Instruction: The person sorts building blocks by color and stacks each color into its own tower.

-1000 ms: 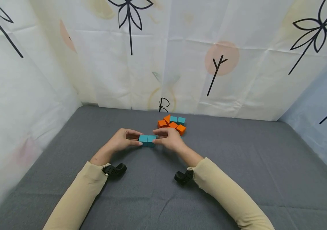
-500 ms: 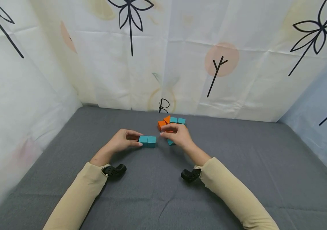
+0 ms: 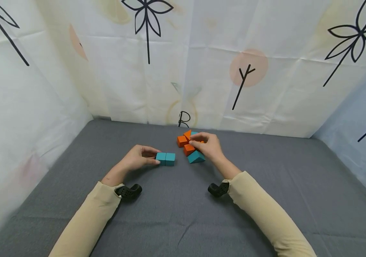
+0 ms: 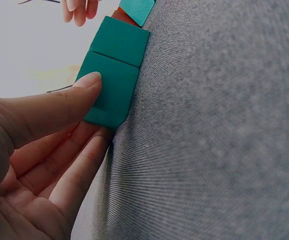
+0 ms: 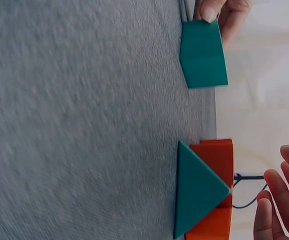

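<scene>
Two teal cubes (image 3: 165, 159) sit side by side on the grey cloth. My left hand (image 3: 136, 157) pinches the left cube, its thumb on the near face and its fingers behind, as the left wrist view also shows. My right hand (image 3: 209, 145) is over the pile of blocks, thumb and fingers apart with nothing between them. Below it lie several orange blocks (image 3: 182, 141) and a teal triangular prism (image 3: 197, 157) at the near side. A teal block (image 3: 194, 133) shows partly behind the right fingers. In the right wrist view the prism's triangular end (image 5: 199, 192) stands before orange blocks.
Grey cloth (image 3: 183, 214) covers the table. A pale curtain (image 3: 208, 89) with printed plants hangs behind the far edge and along both sides. Each wrist wears a black device (image 3: 128, 191) on a strap.
My right hand has let go of the right teal cube and moved right and away from me, over the pile, uncovering the teal prism. The left hand stays on its cube.
</scene>
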Tool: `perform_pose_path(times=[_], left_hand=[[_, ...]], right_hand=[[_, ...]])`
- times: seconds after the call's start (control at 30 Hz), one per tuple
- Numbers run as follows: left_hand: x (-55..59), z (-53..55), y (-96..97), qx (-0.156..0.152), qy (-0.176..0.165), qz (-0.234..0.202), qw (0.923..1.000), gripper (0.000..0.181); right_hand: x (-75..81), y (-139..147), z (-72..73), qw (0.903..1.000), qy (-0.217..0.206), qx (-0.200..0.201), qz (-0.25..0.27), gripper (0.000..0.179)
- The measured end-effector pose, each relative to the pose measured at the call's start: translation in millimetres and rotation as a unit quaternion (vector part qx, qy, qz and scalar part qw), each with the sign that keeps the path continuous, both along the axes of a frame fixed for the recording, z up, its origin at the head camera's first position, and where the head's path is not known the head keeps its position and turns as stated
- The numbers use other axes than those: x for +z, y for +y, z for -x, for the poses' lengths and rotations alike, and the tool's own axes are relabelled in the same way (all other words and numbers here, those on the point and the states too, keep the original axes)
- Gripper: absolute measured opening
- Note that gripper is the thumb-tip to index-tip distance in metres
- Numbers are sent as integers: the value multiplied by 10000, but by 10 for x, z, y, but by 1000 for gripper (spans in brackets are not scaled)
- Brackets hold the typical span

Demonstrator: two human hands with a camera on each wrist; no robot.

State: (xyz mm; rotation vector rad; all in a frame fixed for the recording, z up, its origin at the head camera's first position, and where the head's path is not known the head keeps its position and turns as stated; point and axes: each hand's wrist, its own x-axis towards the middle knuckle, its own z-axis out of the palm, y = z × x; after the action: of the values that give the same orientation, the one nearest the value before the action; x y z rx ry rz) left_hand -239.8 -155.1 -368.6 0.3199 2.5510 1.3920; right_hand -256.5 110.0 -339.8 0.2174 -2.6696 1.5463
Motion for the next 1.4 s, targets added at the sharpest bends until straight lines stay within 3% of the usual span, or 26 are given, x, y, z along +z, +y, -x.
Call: perform_pose_path(times=[0.4,0.7,1.1,1.4], left_hand=[[6,-10,-1,-4,86,-28,10000,41],[-3,-20,8,58,15,-6,10000,40],[-4,-16,-2,44,-44,-66,10000,41],[14,-29,-7,69,-92,-31,9999,41]], right_hand=[[-4,90,183,9991,73,-327,-275,29],[-24,143,283,9976,-240,-415,-493,33],[-57,172,414,9971,-540,-310,-427,34],[-67,184,511,9945,-722,-233,-724,36]])
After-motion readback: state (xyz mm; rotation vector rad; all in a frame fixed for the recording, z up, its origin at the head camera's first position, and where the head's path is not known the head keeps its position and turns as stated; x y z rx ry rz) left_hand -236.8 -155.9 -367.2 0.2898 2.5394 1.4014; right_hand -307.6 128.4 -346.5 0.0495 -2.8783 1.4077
